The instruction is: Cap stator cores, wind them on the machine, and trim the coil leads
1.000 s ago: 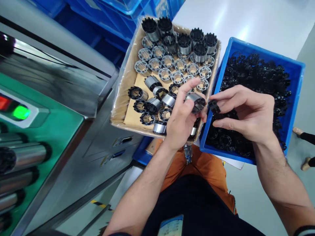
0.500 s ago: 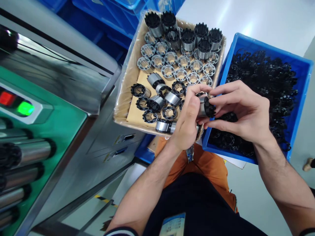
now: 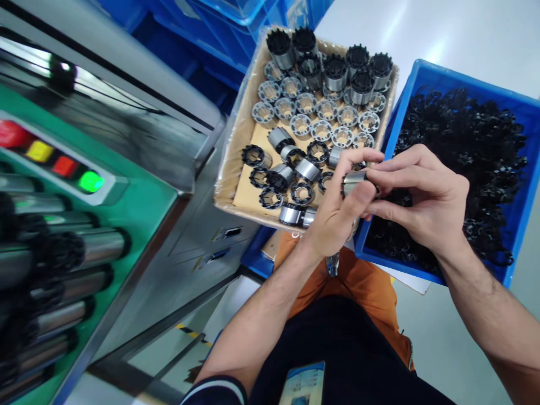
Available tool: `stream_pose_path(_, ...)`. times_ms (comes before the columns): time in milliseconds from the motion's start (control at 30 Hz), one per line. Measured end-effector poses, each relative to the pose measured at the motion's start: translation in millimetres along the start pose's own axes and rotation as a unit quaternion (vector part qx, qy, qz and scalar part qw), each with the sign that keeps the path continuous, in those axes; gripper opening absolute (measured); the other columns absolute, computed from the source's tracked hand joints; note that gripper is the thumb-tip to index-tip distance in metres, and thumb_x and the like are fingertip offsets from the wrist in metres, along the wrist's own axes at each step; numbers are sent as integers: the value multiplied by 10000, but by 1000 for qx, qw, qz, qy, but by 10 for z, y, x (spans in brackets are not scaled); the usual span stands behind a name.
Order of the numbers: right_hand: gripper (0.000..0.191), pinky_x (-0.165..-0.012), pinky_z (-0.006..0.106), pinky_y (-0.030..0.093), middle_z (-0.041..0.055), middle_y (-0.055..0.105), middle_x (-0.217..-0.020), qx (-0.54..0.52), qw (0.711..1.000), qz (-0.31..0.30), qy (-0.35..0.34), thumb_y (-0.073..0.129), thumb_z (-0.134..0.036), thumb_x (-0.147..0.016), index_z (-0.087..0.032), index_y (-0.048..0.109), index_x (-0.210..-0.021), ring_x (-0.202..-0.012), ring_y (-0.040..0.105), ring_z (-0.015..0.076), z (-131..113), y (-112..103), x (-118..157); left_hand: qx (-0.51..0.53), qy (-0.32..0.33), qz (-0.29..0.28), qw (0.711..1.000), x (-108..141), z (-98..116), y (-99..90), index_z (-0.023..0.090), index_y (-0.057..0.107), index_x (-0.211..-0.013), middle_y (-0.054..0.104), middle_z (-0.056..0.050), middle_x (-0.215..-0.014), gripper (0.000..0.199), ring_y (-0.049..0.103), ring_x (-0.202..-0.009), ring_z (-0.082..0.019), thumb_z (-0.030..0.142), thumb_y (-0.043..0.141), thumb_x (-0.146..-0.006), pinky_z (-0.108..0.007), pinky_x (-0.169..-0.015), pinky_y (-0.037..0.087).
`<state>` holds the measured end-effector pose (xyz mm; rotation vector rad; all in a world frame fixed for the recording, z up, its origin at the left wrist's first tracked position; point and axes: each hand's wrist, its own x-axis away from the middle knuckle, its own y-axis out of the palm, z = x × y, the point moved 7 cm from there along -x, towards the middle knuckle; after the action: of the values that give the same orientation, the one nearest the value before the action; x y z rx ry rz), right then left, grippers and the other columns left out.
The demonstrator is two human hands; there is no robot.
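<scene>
"What's in the hands?"
"The left hand (image 3: 335,219) grips a metal core (image 3: 353,181); the right hand (image 3: 434,197) pinches its right end, over the carton's (image 3: 225,188) near-right corner."
"Beyond?"
"Black-capped cores (image 3: 335,73) along the far edge; black plastic pieces (image 3: 472,146) fill the blue bin (image 3: 395,124) beside."

On my left there is a machine with a green top (image 3: 143,216), and on it a control panel (image 3: 107,191) with red, yellow and green buttons. Its grey metal cabinet (image 3: 181,247) has two recessed handles. Blue plastic crates (image 3: 228,34) are behind. The white table (image 3: 363,25) reflects bright light. Below, I see the pale floor (image 3: 447,337) and a yellow-black striped tape (image 3: 192,333).
</scene>
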<state>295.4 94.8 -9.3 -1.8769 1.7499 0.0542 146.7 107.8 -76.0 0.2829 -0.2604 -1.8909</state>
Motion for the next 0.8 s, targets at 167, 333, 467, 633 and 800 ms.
stream_pose_path(167, 778, -969, 476, 725, 19, 816, -1441, -5, 1000, -10, -9, 1121, -430, -843, -517, 815, -1553, -1205, 804, 291, 50, -45, -13, -147, 52, -22, 988, 95, 433, -123, 319, 619, -1567, 755, -32, -1116, 519, 737, -964, -236, 633, 720, -1167, -440, -969, 678)
stream_pose_path(333, 429, -977, 525, 668, 110, 853, -1192, 276, 957, 16, 91, 967, -436, -997, -313, 901, -1403, -959, 790, 297, 300, -522, -96, -537, 0, 123, 835, 355, 1173, -861, 219, 629, -1452, 697, -185, -1386, 396, 690, -1350, -419, 413, 712, -1117, -636, -1283, 529)
stream_pose_path(467, 562, -1009, 556, 659, 214, 786, -1323, 465, 861, -143, 151, 973, -369, -957, -178, 850, -1471, -1181, 773, 410, 639, -520, -23, -762, -86, 19, 642, 416, 1215, -1074, 146, 674, -1498, 700, -265, -1420, 452, 687, -1356, -518, 288, 513, -1100, -724, -1179, 563)
stream_pose_path(633, 491, -875, 483, 657, 190, 699, -1482, 455, 826, -259, 208, 858, -377, -1041, -206, 818, -1499, -1020, 794, 312, 872, -275, 110, -817, -118, -73, 560, 408, 1036, -1028, 99, 708, -1553, 787, -310, -1375, 543, 714, -1297, -568, 227, 437, -1101, -801, -1202, 515)
stream_pose_path(800, 428, -880, 475, 658, 202, 694, -1381, 445, 827, -262, 222, 741, -385, -1090, -165, 808, -1452, -936, 778, 296, 931, -184, 165, -821, -98, -78, 557, 428, 1086, -1160, 99, 633, -1659, 797, -270, -1416, 592, 738, -1320, -502, 250, 495, -1104, -742, -1377, 420)
